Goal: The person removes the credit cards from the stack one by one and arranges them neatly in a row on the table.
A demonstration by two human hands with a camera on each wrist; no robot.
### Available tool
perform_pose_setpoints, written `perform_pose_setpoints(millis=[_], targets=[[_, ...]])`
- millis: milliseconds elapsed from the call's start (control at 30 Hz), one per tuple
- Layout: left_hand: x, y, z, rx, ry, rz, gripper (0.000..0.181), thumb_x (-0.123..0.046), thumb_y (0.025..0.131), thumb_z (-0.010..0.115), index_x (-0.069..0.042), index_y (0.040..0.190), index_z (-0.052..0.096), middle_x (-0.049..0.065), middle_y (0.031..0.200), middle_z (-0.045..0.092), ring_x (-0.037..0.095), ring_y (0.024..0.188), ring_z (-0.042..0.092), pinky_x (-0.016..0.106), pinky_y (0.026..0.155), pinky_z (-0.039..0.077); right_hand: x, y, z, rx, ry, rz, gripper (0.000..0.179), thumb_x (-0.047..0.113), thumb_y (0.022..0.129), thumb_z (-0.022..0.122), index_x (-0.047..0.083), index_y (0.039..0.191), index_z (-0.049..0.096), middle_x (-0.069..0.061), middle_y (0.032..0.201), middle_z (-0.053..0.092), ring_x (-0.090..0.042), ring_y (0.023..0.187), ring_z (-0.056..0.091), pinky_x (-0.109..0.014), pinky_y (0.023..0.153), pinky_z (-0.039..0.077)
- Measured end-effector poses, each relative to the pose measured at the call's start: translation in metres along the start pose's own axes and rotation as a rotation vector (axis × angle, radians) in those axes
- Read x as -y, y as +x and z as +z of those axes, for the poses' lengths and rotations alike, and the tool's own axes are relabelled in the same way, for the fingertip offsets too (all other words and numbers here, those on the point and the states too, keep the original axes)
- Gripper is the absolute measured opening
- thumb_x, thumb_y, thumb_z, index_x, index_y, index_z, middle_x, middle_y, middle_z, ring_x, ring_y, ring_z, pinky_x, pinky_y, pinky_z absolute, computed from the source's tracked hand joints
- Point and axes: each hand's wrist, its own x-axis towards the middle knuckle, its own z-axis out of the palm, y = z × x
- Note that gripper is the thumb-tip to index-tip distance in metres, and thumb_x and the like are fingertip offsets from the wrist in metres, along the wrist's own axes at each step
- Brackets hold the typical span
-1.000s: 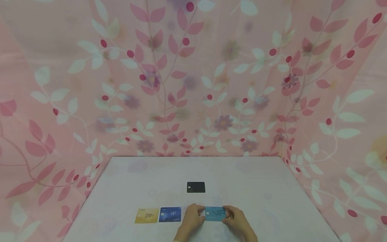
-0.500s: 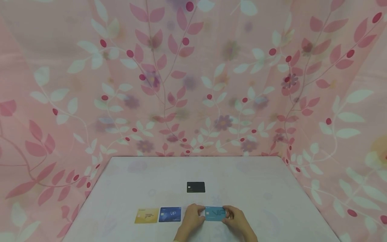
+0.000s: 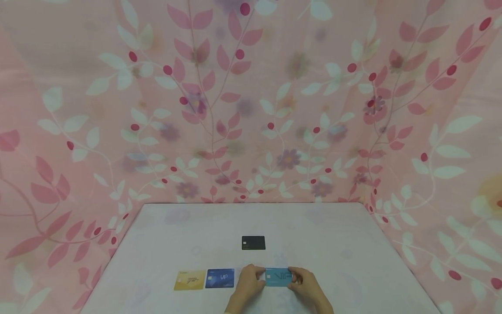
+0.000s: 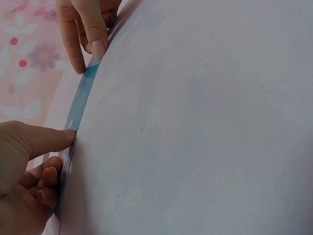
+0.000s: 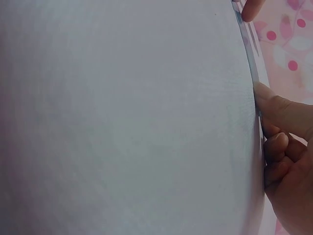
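Note:
On the white tabletop in the head view lies a teal VIP card (image 3: 277, 277), its chip toward the left. My left hand (image 3: 248, 283) holds its left edge between thumb and fingers. At the opposite edge, my right hand (image 3: 307, 285) grips the card the same way, covering its right corners. The left wrist view shows the teal card (image 4: 80, 100) nearly edge-on, flat against the table, with my left thumb at its near end. Left of my left hand lie a blue VIP card (image 3: 219, 278) and a gold card (image 3: 188, 280), side by side.
A black card (image 3: 253, 242) lies farther back, near the middle of the white table (image 3: 321, 231). Pink floral cloth (image 3: 251, 109) hangs behind the table and along both sides.

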Motion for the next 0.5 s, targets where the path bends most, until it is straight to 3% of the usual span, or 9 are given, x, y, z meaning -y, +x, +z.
perform_pose_setpoints(millis=[333,500], targets=[[0.0006,0.0010,0.0014,-0.009,-0.003,-0.004,0.033,-0.003,0.071,0.070,0.000,0.104,0.070,-0.002,0.072,0.046,0.011,0.067,0.040,0.026,0.058,0.034,-0.0032,-0.0017,0.0062,-0.122,-0.019,0.012,0.045,0.003,0.066,0.079,-0.012,0.105,0.063,0.001,0.072,0.052,-0.005,0.060,0.039,-0.020,0.053,0.036],[0.0003,0.0011,0.0015,-0.002,-0.014,-0.009,0.032,-0.003,0.071,0.070,0.000,0.103,0.070,-0.002,0.072,0.045,0.010,0.066,0.039,0.025,0.058,0.033,-0.0053,-0.0020,0.0074,-0.124,-0.020,-0.006,0.044,0.002,0.066,0.079,-0.012,0.105,0.064,0.002,0.072,0.051,-0.004,0.059,0.038,-0.019,0.052,0.035]])
